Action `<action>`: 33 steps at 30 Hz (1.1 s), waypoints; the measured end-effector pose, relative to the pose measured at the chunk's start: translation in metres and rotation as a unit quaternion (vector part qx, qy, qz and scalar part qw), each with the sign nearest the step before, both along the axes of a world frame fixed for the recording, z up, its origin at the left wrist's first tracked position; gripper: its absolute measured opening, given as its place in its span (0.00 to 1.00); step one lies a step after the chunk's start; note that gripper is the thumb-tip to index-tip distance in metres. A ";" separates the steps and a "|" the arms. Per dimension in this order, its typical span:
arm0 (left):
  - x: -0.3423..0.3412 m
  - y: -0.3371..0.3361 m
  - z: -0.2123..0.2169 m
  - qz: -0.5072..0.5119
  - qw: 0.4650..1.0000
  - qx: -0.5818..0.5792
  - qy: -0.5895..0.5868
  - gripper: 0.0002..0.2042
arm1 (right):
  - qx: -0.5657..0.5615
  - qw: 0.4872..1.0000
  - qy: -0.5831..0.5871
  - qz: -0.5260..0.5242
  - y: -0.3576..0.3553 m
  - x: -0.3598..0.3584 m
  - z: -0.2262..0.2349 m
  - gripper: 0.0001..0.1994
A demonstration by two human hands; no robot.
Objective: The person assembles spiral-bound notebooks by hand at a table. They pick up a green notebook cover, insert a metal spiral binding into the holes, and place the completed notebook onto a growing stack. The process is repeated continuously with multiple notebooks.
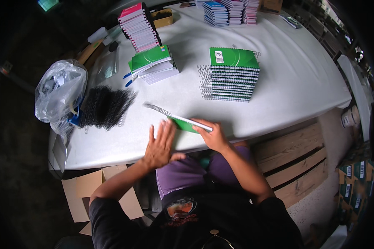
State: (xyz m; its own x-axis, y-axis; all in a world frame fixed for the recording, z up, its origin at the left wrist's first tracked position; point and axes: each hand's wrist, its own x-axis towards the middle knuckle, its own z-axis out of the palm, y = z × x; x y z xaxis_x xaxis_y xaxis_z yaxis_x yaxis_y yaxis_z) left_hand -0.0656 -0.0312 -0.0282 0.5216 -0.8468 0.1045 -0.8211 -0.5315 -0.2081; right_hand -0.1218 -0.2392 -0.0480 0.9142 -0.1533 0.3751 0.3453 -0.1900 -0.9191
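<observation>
My right hand (212, 135) grips a green-covered notebook (183, 124) by its right end, above the near edge of the table. A thin spiral coil (157, 109) sits partly in the notebook's upper edge, and its loose length sticks out to the far left. Close beside the notebook's left end, my left hand (161, 143) is spread with straight fingers and holds nothing. Whether its fingertips touch the cover I cannot tell. To the left lies a heap of black spiral coils (106, 107).
A stack of coiled green notebooks (235, 83) stands right of centre. Left of it are green-covered booklets (153, 64) with blue pens (129, 82), and behind them a tall red-topped stack (139, 31). A clear plastic bag (60, 91) and a cardboard box (85, 186) are at left.
</observation>
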 end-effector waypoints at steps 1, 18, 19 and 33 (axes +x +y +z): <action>-0.005 0.002 0.002 -0.054 0.994 -0.034 -0.090 0.53 | -0.031 0.999 -0.019 -0.009 0.002 -0.006 0.001 0.12; -0.040 0.010 -0.046 -0.206 0.972 -0.074 -0.087 0.52 | -0.085 0.991 -0.099 0.014 0.023 -0.022 -0.008 0.22; -0.029 0.009 -0.034 -0.190 0.954 -0.151 -0.174 0.52 | -0.098 0.989 -0.108 0.013 0.020 -0.024 -0.010 0.23; 0.004 -0.027 -0.044 -0.098 0.911 -0.397 0.056 0.53 | -0.105 0.989 -0.108 0.010 0.033 -0.004 -0.012 0.19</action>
State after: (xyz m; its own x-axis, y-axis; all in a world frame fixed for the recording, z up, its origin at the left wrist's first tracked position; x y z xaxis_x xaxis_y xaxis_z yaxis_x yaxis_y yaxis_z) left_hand -0.0620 -0.0585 -0.0725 0.4136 -0.6056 0.6799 -0.9088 -0.3198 0.2680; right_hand -0.1261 -0.2067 -0.0602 0.8112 -0.0347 0.5837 0.5348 -0.3596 -0.7646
